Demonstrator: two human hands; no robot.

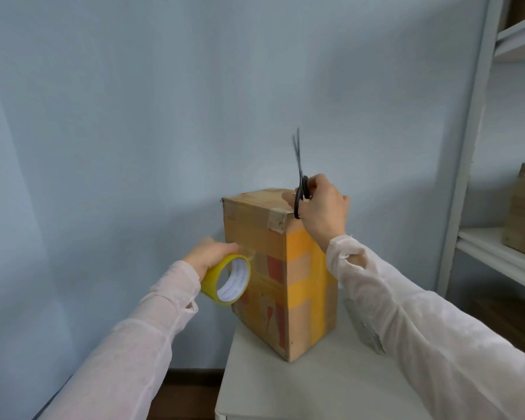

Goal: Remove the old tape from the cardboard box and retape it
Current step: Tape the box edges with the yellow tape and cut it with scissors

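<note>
Head view: box (281, 268) upright. Left hand (208, 256) grasping tape roll (226, 278) beside box's left face; right hand (325, 204) grasping scissors (299, 177) above box top. Likely retaping; next, lowering scissors to roll for cut.

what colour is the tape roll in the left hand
Yellow, with a white inner core; the tape roll shows best in the head view.

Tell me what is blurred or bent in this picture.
Head view: the scissors blades smear with motion blur; the shelf post leans and bows from wide-angle distortion; the box and tape roll look sharp; lighting is soft, with faint shadows.
</note>
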